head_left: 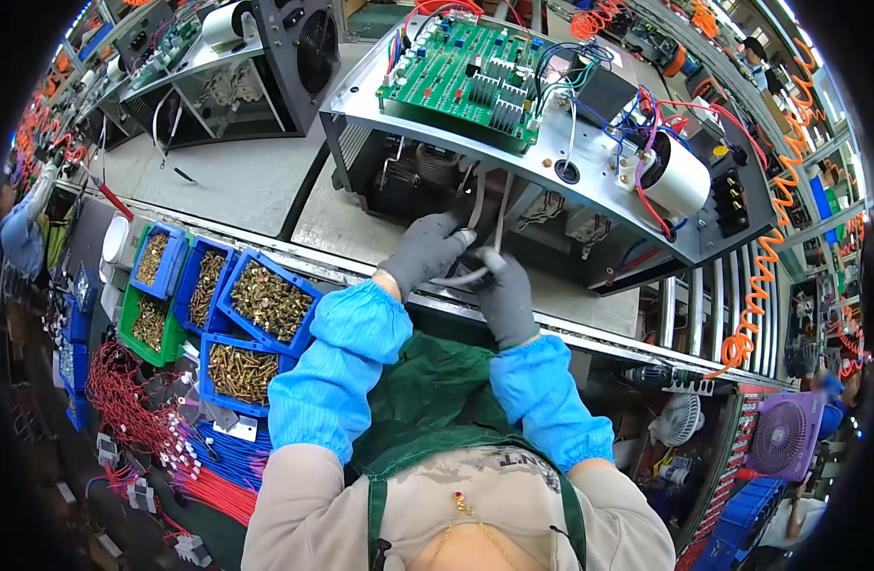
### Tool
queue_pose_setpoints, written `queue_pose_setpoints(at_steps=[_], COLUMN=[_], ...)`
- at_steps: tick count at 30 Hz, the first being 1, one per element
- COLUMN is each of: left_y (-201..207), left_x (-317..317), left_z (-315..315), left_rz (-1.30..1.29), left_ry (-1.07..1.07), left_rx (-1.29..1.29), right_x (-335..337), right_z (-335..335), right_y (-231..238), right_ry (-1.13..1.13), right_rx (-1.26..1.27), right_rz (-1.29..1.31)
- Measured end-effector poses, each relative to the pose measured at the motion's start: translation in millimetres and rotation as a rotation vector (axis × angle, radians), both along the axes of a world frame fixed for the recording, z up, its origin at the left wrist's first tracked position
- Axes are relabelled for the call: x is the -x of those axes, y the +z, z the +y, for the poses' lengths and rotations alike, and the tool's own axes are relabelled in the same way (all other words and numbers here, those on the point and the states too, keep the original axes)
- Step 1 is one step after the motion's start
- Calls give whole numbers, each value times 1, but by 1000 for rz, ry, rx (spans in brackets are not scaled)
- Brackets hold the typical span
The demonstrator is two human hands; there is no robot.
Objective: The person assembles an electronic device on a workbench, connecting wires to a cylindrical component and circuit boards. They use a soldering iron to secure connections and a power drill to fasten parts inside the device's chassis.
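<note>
Bare bench left of the metal chassis lies open; screw bins crowd the near-left edge.

Landmark: grey metal chassis, green circuit board on top.
Left hand: gloved, at chassis front opening, pinching grey cables.
Right hand: gloved, just beside the left, gripping the same cables.
Left of chassis: blue screw bins.

Circuit board on chassis; screw bins left of hands
</note>
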State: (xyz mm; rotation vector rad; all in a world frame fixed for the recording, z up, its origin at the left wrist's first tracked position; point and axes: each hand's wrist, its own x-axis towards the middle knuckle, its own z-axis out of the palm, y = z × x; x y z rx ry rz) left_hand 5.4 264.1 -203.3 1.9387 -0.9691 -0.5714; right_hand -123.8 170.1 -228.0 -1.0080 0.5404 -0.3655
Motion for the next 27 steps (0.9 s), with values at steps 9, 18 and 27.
queue_pose_setpoints(at_steps=[9, 18, 27], left_y=[25, -9, -5], left_x=[28, -13, 2], left_z=[1, 14, 9], left_rz=[-294, -1043, -673], left_ry=[-579, -394, -488], left_rx=[330, -97, -329], right_x=[61, 95, 56], right_z=[-27, -64, -58], right_y=[18, 17, 12], right_ry=[580, 659, 302], right_rx=[205, -52, 1395], right_rz=[219, 324, 165])
